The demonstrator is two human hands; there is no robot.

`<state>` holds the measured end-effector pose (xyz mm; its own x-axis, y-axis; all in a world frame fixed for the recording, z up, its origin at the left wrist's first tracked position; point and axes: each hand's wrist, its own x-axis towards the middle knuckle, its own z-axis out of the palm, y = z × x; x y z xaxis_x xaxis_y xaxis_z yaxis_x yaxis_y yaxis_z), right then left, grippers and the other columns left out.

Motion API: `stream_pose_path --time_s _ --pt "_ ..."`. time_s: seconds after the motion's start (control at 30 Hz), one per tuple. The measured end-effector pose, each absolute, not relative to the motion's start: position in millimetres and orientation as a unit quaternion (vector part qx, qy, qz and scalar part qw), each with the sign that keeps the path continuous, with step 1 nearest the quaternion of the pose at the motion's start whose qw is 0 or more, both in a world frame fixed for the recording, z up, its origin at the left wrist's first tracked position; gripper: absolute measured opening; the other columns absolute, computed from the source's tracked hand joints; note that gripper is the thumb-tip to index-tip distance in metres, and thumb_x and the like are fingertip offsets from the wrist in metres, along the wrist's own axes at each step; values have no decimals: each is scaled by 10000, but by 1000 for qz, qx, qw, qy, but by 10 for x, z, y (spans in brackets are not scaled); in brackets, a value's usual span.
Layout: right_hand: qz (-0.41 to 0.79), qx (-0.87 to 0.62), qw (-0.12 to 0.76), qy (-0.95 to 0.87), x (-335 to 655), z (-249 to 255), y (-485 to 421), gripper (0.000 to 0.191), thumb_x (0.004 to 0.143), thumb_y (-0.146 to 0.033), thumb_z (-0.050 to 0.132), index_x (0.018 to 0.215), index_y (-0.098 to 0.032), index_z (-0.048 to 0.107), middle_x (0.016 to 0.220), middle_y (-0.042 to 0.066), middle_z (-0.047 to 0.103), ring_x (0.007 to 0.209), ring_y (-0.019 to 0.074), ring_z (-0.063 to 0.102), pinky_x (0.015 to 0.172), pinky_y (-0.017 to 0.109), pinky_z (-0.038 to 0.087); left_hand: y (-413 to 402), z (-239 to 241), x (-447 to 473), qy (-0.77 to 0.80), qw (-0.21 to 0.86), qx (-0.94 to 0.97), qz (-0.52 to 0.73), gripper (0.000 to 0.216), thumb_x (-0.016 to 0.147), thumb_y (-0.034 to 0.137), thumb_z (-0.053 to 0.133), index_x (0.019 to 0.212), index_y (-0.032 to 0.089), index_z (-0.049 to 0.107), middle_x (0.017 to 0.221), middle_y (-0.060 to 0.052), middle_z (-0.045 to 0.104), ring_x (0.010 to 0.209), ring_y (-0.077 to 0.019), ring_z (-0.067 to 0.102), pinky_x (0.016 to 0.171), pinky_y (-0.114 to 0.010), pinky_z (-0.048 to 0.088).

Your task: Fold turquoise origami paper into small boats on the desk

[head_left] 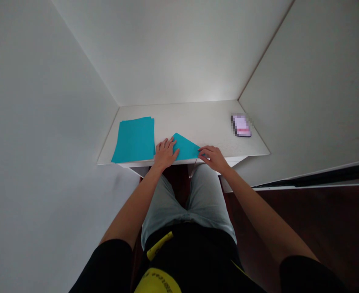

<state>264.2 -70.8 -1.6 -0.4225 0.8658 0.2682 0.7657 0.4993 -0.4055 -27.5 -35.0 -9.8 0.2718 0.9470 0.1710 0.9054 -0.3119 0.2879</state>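
A folded sheet of blue paper [184, 148] lies at the front edge of the white table, its outline angled to a point on the right. My left hand [165, 153] rests flat on its left part with the fingers spread, covering that end. At the right tip, the thumb and fingers of my right hand [212, 157] close on the paper's corner. Just left of my left hand lies a stack of blue paper sheets [135, 140], its edges slightly out of line.
A phone [242, 125], blurred out, lies at the right of the white table [191, 116]. White walls stand close behind the table and on both sides. My legs are below the front edge.
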Motion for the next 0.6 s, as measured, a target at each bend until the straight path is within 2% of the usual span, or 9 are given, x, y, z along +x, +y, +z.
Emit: stream_pose_path --time_s 0.23,0.33,0.43,0.5,0.57,0.6 --pt "104 -598 223 -763 2599 -76 -535 198 1005 -428 667 1064 -267 766 1288 118 686 1189 357 600 998 533 490 -412 1 -264 581 61 796 159 523 1067 511 497 1522 264 576 1688 -90 495 1592 -312 384 1303 -533 285" --pt "89 -634 215 -738 2648 -118 -378 274 988 -462 688 1171 -271 759 1282 143 662 1187 382 585 987 555 501 -418 28 -266 587 60 788 178 419 1087 449 489 1424 251 639 1612 -108 565 1538 -300 447 1280 -502 317" --pt "87 -633 192 -745 2758 -119 -199 382 985 -476 690 1313 -283 730 1305 156 650 1196 393 580 991 564 505 -368 50 -286 608 83 766 193 309 1104 378 468 1249 261 715 1472 -93 651 1397 -282 558 1211 -475 393" --pt "109 -617 157 -764 2852 -74 -86 432 979 -477 700 1369 -293 713 1345 158 638 1236 399 569 1016 566 497 -303 76 -313 620 112 754 187 251 1085 374 524 1138 271 746 1394 -84 672 1332 -286 585 1166 -474 427" --pt "137 -596 121 -782 2942 1 15 481 965 -475 722 1408 -289 695 1403 163 617 1286 408 550 1050 568 482 -219 111 -348 621 141 751 173 191 1033 376 630 1152 285 748 1402 -77 650 1341 -302 573 1152 -487 433" --pt "149 -586 107 -789 2980 44 61 501 957 -470 734 1420 -285 686 1428 166 605 1305 410 542 1067 572 473 -172 131 -367 618 154 753 164 244 999 376 683 1224 296 730 1437 -77 626 1362 -313 558 1154 -495 431"
